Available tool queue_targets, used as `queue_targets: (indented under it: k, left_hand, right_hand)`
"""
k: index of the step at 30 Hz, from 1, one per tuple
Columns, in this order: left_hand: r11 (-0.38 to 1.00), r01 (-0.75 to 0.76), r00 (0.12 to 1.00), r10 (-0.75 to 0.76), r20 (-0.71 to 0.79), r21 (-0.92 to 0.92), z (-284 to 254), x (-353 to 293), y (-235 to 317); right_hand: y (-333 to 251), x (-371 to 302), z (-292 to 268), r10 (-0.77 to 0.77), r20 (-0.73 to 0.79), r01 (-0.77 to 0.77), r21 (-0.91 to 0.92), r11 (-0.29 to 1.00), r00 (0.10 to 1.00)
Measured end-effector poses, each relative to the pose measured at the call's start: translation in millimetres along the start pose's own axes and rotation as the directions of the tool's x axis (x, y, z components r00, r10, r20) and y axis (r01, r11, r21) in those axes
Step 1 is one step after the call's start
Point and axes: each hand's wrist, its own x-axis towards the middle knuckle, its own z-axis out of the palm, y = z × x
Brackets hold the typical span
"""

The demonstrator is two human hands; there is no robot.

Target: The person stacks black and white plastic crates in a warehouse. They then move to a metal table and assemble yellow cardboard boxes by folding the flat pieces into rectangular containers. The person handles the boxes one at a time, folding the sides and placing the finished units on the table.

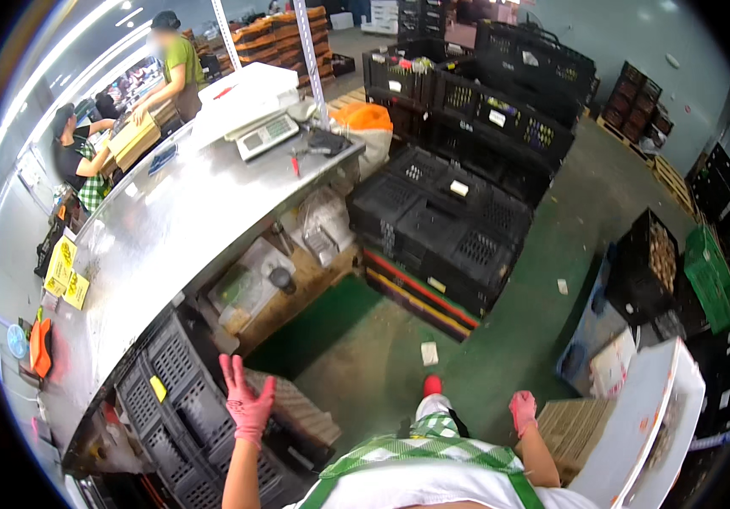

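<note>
Pink-gloved, the left hand (247, 402) hangs with fingers spread above a black plastic crate (180, 399) under the steel counter (161, 237). Right hand (523, 411), loosely curled and holding nothing, hovers beside a brown cardboard box (575, 424).

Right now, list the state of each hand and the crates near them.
Left hand: open, fingers spread, holding nothing, raised over the black crate.
Right hand: empty, lowered beside the brown slatted crate.
Black crate: under the steel counter, looks empty.
Brown slatted crate: on the floor, partly hidden.
</note>
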Motion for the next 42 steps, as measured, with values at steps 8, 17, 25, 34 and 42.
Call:
queue_targets:
  k: [8, 17, 25, 34, 42]
  left_hand:
    - [0.994, -0.099, 0.932, 0.08, 0.353, 0.036, 165.5, 109.1, 77.7]
    - [0.933, -0.333, 0.7, 0.343, 0.626, -0.14, 336.4, 294.9, 124.8]
    - [0.57, -0.681, 0.289, 0.785, 0.547, -0.459, 507.1, 363.3, 193.9]
    - [0.403, -0.877, 0.093, 0.676, 0.731, -0.261, 556.9, 374.8, 278.2]
    - [0.027, -0.819, -0.358, 0.756, 0.548, -0.572, 464.9, 386.4, 316.5]
  right_hand:
    - [-365.5, 175.3, 112.2, -0.439, 0.186, 0.429, 0.097, 0.898, 0.879]
    - [-482.4, 318.6, 250.1, -0.479, 0.276, 0.542, -0.576, 0.612, 0.833]
    - [-579.2, 352.5, 172.7, -0.369, 0.456, 0.579, -0.525, 0.623, 0.81]
    - [-637.4, 431.7, 145.0, -0.809, 0.057, 0.559, -0.752, 0.35, 0.585]
    - [-628.6, 409.2, 147.0, -0.784, 0.027, 0.504, -0.78, 0.371, 0.62]
